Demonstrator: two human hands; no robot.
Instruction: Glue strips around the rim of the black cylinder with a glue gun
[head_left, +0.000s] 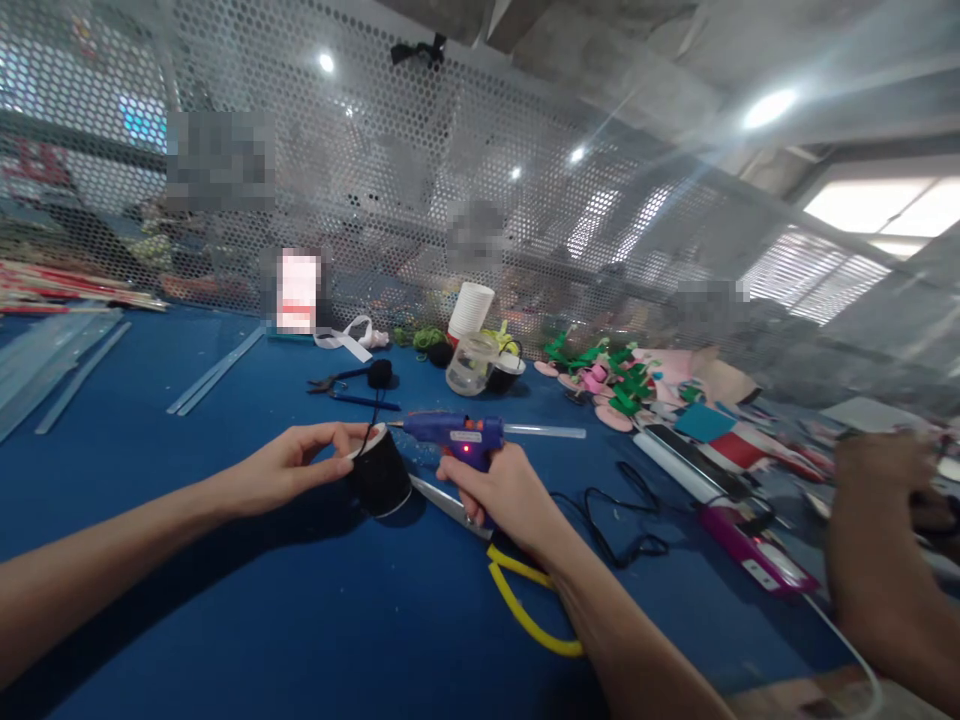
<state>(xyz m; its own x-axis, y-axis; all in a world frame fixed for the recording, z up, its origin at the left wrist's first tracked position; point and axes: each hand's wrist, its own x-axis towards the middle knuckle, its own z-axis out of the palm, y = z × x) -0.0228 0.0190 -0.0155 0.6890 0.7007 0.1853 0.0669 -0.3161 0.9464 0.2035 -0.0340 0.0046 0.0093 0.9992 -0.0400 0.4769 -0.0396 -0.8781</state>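
Note:
My left hand [319, 462] pinches the rim of a small cup wrapped in black yarn [381, 475], tilted just above the table. A strand of the yarn runs up from the cup to a black yarn ball [380, 374] behind it. In my right hand [499, 490] is a blue hot glue gun [454, 430] with a red light lit. Its nozzle points left, at the cup's rim; whether they touch I cannot tell. A clear glue stick [544, 432] sticks out of its back. Scissors with yellow handles [525, 610] lie partly under my right hand.
Pliers [330, 383] and a blue pen [364, 401] lie behind the cup. Further back are a clear plastic cup [472, 365], stacked paper cups [472, 308] and green and pink craft pieces [600, 375]. A purple power strip [757, 555], black cable [622, 520] and another person's arm [874, 540] are at right.

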